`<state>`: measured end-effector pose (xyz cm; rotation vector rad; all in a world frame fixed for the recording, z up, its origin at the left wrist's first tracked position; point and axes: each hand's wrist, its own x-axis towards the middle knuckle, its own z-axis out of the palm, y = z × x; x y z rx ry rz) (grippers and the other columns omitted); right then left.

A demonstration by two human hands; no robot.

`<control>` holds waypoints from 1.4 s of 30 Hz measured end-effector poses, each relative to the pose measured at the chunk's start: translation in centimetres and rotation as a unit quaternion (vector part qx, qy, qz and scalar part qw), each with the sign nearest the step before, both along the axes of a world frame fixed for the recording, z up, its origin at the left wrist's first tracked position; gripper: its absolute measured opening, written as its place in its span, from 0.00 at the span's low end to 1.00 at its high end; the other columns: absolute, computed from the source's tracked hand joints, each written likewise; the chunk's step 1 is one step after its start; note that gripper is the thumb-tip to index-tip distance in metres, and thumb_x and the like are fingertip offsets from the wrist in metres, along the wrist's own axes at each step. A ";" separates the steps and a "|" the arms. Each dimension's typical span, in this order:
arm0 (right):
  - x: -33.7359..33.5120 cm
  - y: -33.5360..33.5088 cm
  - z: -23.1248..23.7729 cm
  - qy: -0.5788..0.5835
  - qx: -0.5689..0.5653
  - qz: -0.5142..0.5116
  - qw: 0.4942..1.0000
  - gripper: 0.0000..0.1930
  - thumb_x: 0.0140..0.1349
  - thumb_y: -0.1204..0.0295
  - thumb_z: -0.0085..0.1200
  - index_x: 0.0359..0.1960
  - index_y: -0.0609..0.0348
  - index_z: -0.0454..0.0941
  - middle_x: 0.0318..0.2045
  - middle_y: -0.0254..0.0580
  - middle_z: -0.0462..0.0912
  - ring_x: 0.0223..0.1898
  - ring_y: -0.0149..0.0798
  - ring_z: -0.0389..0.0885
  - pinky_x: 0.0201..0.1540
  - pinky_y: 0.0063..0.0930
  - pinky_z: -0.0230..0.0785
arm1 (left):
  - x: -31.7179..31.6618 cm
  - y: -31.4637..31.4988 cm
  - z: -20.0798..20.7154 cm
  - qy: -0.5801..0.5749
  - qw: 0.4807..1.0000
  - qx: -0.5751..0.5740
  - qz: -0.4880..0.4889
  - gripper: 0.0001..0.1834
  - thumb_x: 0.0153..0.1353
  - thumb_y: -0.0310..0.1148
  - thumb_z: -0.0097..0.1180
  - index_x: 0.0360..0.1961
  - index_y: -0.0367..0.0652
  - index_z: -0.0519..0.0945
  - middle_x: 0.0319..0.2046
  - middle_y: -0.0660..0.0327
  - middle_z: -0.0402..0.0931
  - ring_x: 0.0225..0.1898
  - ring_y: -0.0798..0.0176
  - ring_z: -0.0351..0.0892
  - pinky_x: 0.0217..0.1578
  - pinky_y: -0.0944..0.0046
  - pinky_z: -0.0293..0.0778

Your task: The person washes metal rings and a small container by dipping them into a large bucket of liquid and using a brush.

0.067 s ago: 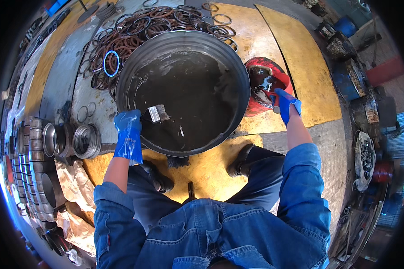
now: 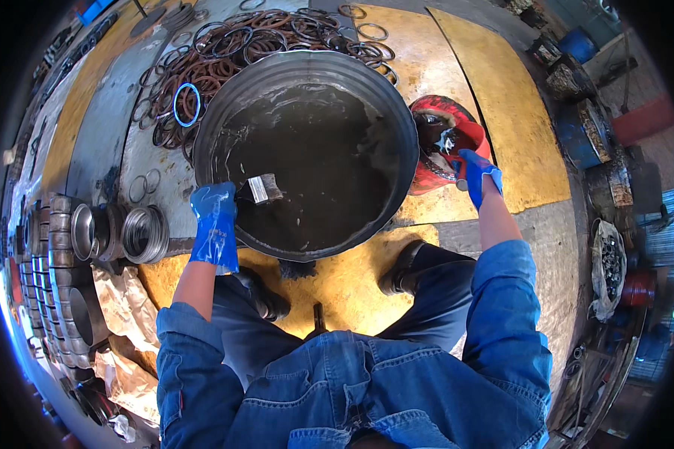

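A large round metal tub [image 2: 307, 251] of dark, murky liquid [image 2: 311, 165] stands before me. At its left near rim my left hand [image 2: 213, 224], in a blue rubber glove, is closed on a paintbrush [image 2: 264, 188]. The bristles point right, over the liquid. To the right of the tub is a red bucket [image 2: 429, 179] with dark, shiny liquid in it. My gloved right hand [image 2: 481, 176] is closed at its near right edge, around a handle with a round end [image 2: 461, 185]. The rest of that tool is hidden or hard to make out in the bucket.
Many dark and rusty metal rings [image 2: 202, 82] lie heaped behind and left of the tub. Stacked metal rings [image 2: 144, 233] and brown paper [image 2: 127, 307] are at my left. Blue drums [image 2: 580, 135] and a bag of small dark pieces [image 2: 609, 269] stand along the right.
The bright patch on the liquid in the red bucket and the pale flecks in the tub have shifted slightly. Both hands stay nearly where they were.
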<state>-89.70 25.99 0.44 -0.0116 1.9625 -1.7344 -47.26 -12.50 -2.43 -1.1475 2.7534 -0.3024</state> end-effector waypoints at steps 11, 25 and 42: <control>-1.4 0.5 0.1 0.373 0.539 0.068 0.752 0.27 0.57 0.51 0.62 0.46 0.64 0.81 0.43 0.57 0.86 0.48 0.57 0.85 0.49 0.46 0.76 | 0.5 -1.0 -2.1 0.071 0.997 0.000 -0.017 0.06 0.48 0.32 0.63 0.30 0.52 0.87 0.31 0.52 0.85 0.38 0.44 0.86 0.39 0.46 0.79; 11.6 -5.3 8.5 0.035 0.028 0.091 0.995 0.20 0.65 0.54 0.60 0.48 0.56 0.82 0.36 0.38 0.86 0.34 0.35 0.84 0.34 0.27 0.76 | -0.6 -0.4 -1.5 0.114 0.993 0.039 -0.010 0.09 0.59 0.32 0.55 0.34 0.49 0.88 0.36 0.50 0.86 0.41 0.44 0.86 0.42 0.46 0.80; 16.8 -9.1 -1.0 0.179 0.093 0.117 0.973 0.20 0.63 0.60 0.59 0.51 0.63 0.82 0.33 0.44 0.87 0.36 0.33 0.86 0.43 0.29 0.78 | -2.3 -1.3 -2.0 0.083 0.984 0.001 -0.161 0.16 0.45 0.41 0.68 0.36 0.50 0.82 0.32 0.53 0.83 0.38 0.43 0.82 0.39 0.44 0.76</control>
